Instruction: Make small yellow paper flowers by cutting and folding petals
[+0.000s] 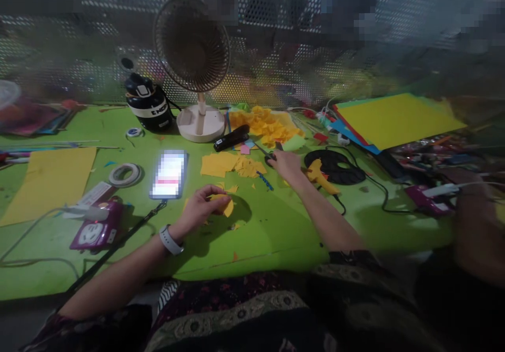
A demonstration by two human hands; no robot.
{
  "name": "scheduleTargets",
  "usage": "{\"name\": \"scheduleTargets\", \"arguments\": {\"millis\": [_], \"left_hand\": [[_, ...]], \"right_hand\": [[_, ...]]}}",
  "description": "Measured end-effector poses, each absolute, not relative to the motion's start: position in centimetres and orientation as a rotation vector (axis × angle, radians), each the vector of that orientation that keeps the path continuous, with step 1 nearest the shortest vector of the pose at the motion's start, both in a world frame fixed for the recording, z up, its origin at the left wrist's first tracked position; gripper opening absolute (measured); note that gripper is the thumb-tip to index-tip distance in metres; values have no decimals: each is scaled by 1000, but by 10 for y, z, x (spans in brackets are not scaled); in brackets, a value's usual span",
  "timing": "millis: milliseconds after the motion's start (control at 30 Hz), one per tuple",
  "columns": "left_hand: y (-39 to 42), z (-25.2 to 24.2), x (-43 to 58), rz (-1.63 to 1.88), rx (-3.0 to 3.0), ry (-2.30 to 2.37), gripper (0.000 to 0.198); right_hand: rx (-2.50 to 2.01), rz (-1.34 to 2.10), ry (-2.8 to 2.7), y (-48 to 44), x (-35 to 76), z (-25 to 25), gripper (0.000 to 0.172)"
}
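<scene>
Fingers of the left hand (200, 205) pinch a yellow-orange paper piece (228, 208) over the green table (276, 236); those of the right hand (289, 164) are at the scissors (270, 157), grip unclear to me. A careless swing could snag the crumpled orange paper (263, 124).

Scissors (270, 157): one; fan (192, 44): one

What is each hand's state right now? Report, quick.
Left hand: closed, pinching a small yellow paper piece.
Right hand: at the scissors; whether it grips them cannot be told.
</scene>
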State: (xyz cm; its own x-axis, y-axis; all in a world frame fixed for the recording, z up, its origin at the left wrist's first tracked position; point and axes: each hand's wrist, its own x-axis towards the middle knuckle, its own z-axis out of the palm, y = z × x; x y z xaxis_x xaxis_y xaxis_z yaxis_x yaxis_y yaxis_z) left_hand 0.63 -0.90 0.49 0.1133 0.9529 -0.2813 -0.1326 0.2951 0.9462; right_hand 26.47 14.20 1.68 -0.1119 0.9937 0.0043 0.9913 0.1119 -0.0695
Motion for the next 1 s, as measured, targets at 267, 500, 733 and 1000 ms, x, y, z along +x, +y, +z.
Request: {"name": "scheduleTargets", "arguments": {"millis": [267,500,733,1000], "left_hand": [[-10,6,9,939,984,1137,31],[-10,2,8,941,1085,1161,23],[-6,-1,1,976,1115,1075,31],[-9,2,1,826,1313,1260,29]], "right_hand": [[-1679,281,-2520,132,259,17,29],[-1538,415,-2609,136,257,12,32],[-1529,436,-2571,137,262,13,34],[-1531,530,-2536,138,263,13,26]]}}
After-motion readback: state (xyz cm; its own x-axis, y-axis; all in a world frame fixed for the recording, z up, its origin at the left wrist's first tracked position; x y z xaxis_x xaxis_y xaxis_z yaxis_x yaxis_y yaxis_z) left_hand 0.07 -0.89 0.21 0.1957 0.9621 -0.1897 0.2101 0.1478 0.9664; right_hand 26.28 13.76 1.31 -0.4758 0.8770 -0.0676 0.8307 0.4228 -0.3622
